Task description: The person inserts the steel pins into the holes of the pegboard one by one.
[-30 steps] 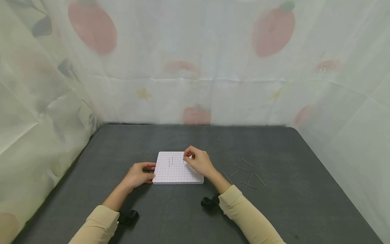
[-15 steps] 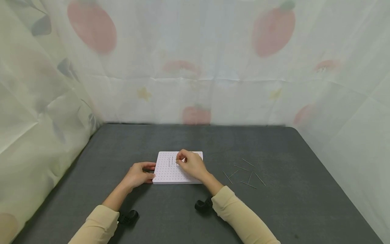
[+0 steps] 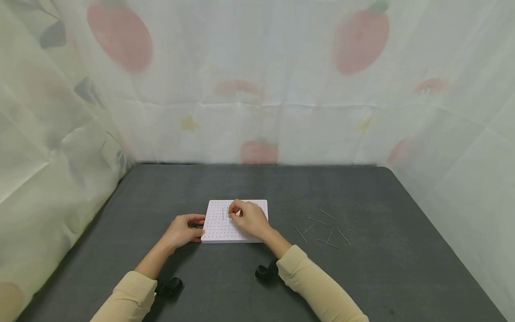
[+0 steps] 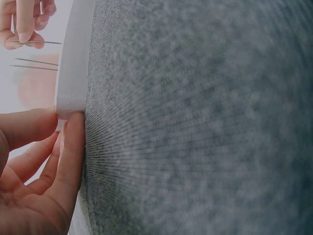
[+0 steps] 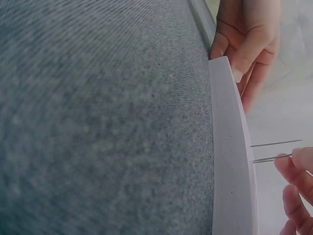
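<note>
A white pegboard (image 3: 225, 232) with rows of small holes lies flat on the dark table. My left hand (image 3: 181, 230) grips its left side, thumb and fingers at the near corner in the left wrist view. Between thumb and fingertips, my right hand (image 3: 251, 219) pinches a thin metal pin (image 4: 51, 42) over the board. Two similar pins (image 3: 223, 213) stand upright in the board, just left of those fingertips. Whether the pinched pin's lower end sits in a hole is too small to tell. The right hand covers part of the board's right half.
Several loose metal pins (image 3: 343, 236) lie scattered on the table (image 3: 362, 277) to the right of the board. A pale curtain (image 3: 306, 89) printed with fruit hangs behind the table and along its sides. Black wrist cameras (image 3: 170, 287) sit below both forearms.
My right hand has moved left across the board with the pin, close to the two standing pins. The left hand stays at the board's left side.
</note>
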The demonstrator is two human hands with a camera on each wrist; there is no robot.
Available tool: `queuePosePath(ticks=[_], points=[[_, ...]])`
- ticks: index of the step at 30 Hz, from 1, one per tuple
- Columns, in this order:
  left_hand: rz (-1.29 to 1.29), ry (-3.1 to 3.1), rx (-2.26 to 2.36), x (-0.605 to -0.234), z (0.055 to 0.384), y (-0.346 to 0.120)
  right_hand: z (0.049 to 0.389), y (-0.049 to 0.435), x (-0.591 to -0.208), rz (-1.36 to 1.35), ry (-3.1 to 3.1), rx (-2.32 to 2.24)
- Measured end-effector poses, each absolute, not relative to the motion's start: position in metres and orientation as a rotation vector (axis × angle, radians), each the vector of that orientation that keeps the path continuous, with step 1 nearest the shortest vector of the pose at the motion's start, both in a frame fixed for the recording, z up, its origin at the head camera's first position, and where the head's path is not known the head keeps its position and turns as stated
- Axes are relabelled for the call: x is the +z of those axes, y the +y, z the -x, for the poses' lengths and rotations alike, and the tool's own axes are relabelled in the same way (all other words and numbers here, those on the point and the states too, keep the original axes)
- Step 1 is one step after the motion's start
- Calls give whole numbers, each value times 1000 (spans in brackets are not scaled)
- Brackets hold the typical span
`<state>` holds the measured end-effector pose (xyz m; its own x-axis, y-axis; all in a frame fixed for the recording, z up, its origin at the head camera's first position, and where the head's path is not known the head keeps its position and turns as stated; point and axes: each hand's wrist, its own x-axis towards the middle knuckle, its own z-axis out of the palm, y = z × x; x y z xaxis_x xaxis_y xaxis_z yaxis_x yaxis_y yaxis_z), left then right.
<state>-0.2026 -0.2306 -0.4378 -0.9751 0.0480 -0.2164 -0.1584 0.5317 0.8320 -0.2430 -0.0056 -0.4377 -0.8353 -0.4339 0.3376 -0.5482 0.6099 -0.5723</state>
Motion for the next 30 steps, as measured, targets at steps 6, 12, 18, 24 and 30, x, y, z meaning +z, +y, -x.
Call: queuePosePath(ticks=[6, 12, 18, 24, 30], points=[[88, 2563, 1411, -437, 202, -231, 243, -7, -437, -849, -2671, 987], [97, 2567, 1408, -435, 202, -231, 243, -8, -443, -839, -2684, 953], [100, 2564, 1408, -435, 203, -230, 243, -8, -443, -854, -2673, 943], [96, 2566, 1408, -436, 202, -230, 242, -7, -442, -850, -2699, 921], [109, 2561, 1405, -435, 202, -229, 241, -4, -437, -863, -2706, 893]])
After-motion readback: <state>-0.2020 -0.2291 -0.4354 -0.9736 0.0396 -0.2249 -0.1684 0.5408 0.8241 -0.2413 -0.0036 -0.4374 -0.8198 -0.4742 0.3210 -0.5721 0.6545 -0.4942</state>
